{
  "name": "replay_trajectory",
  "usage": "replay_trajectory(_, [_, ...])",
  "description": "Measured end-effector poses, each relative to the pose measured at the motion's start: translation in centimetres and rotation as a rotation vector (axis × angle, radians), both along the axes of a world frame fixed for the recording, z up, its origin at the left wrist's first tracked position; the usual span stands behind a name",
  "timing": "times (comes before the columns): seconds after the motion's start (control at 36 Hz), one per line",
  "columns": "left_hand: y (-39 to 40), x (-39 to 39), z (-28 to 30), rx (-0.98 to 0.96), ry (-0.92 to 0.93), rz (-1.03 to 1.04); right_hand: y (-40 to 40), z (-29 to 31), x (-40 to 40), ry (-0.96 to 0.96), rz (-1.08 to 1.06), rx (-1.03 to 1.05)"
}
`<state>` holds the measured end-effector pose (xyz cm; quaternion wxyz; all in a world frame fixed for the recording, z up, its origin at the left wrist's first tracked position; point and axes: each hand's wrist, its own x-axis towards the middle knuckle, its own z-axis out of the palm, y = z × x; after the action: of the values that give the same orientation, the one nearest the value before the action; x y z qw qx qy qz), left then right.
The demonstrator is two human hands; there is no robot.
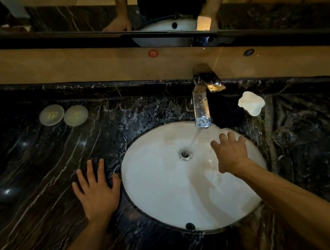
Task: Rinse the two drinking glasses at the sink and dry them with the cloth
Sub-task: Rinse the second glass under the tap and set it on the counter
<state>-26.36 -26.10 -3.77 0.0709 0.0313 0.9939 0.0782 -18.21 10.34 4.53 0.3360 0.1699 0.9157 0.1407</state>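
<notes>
Two round pale discs point(51, 114) point(75, 115) stand side by side on the black marble counter at the back left; they look like covered glasses seen from above. My left hand point(97, 190) rests flat on the counter left of the white oval sink point(145, 184), fingers spread. Over the basin's right side hovers my right hand point(230, 153), fingers straight and holding nothing, just right of the water stream point(193, 141). Water runs from the chrome faucet point(202, 106) into the drain point(185, 154). A dark shape point(227, 110) right of the faucet may be a cloth.
A white wavy-edged dish point(251, 103) sits on the counter at the back right. A tan ledge point(97, 65) and a mirror point(152, 8) run along the back wall. Wet marble counter point(36, 173) surrounds the basin on both sides.
</notes>
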Motion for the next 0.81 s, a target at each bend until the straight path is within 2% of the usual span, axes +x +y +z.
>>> replay_trajectory(0.22, [0.0, 0.0, 0.0, 0.004, -0.009, 0.006, -1.0, 1.6, 1.5, -0.192, 0.161, 0.144])
replay_trajectory(0.33, [0.0, 0.1, 0.1, 0.009, -0.006, 0.006, -0.9, 1.9, 2.6, -0.147, 0.153, 0.092])
replay_trajectory(0.44, [0.0, 0.0, 0.3, -0.002, -0.020, 0.009, 0.6, 1.7, 3.5, 0.103, -0.078, -0.212])
replay_trajectory(0.56, [0.2, 0.1, 0.4, 0.000, -0.031, 0.004, 1.5, 1.7, 5.3, 0.672, -0.552, -0.754])
replay_trajectory(0.61, [0.3, 0.2, 0.6, 0.014, -0.015, -0.007, 1.1, 2.0, 6.2, 0.854, -0.702, -0.942])
replay_trajectory(0.69, [0.5, 0.6, 1.2, 0.018, 0.073, -0.102, 0.2, 2.2, 7.1, 0.983, -0.816, -1.072])
replay_trajectory(0.81, [3.2, -0.3, 3.1, 0.083, 0.185, -0.405, -0.9, 2.3, 7.8, 1.041, -0.870, -1.151])
